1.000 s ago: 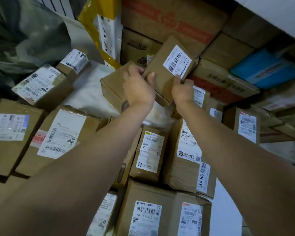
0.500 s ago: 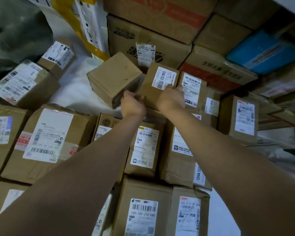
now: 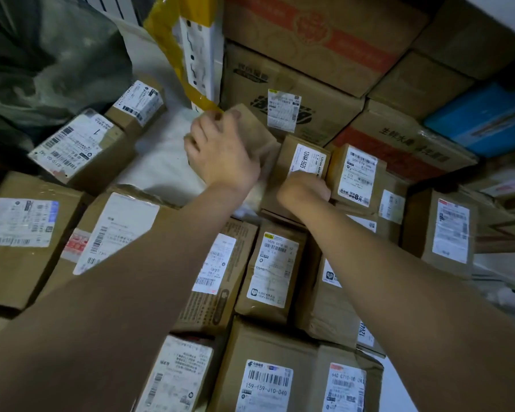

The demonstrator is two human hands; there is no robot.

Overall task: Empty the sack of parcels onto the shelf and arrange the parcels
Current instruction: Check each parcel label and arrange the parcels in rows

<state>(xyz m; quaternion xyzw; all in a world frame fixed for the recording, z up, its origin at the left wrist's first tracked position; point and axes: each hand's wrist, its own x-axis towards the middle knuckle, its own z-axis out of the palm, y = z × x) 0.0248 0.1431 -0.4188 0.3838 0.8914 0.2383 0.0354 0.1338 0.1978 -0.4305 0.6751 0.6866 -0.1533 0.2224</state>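
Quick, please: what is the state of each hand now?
Left hand: grips the plain box.
Right hand: on the labelled box; grip cannot be told.

Setting: parcel storeroom, of the courier pickup or sorting kind.
Brown cardboard parcels lie packed edge to edge on a white shelf from 3 round to 9 o'clock. Nearly all of them carry a printed shipping label with barcode and tracking number. Larger printed cartons are stacked like a wall from 12 to 2 o'clock, with a blue box among them. A camouflage-patterned sack is slumped at 10 o'clock. Light is dim.
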